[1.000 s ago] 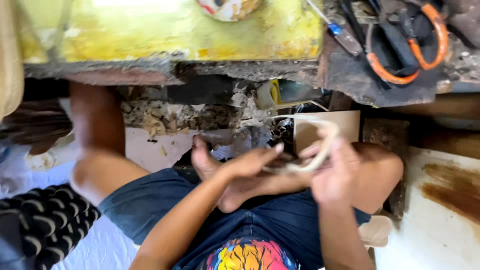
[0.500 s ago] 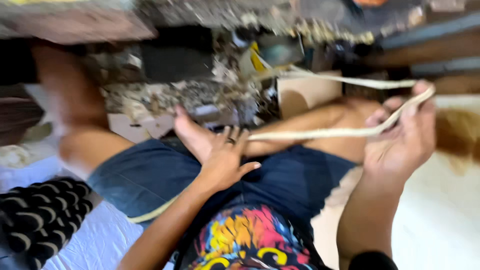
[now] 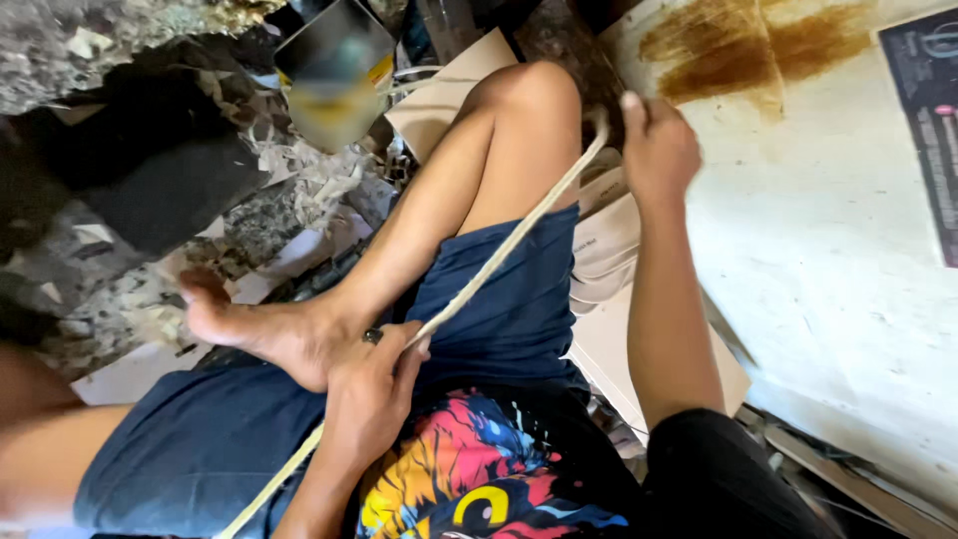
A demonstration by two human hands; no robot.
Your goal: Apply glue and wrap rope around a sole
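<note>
I sit cross-legged in dark blue shorts and a bright printed shirt. A long pale rope [image 3: 514,238] runs taut across my lap. My left hand [image 3: 371,391], with a ring on one finger, is closed around the rope near my foot [image 3: 261,329]. Beyond my raised knee [image 3: 529,95], my right hand [image 3: 656,148] grips the rope's far end. The rope's tail trails down past my left thigh toward the bottom edge.
Scraps and shavings [image 3: 289,190] litter the floor at the left. A dark block [image 3: 160,170] lies among them. Pale boards [image 3: 614,329] lie under my right arm. A stained white sheet [image 3: 828,230] covers the floor at the right, with a dark printed page [image 3: 933,120] at its edge.
My view has swung right and down. My right hand has pulled the rope out past my knee, drawing it straight. My left hand has closed on the rope by my foot.
</note>
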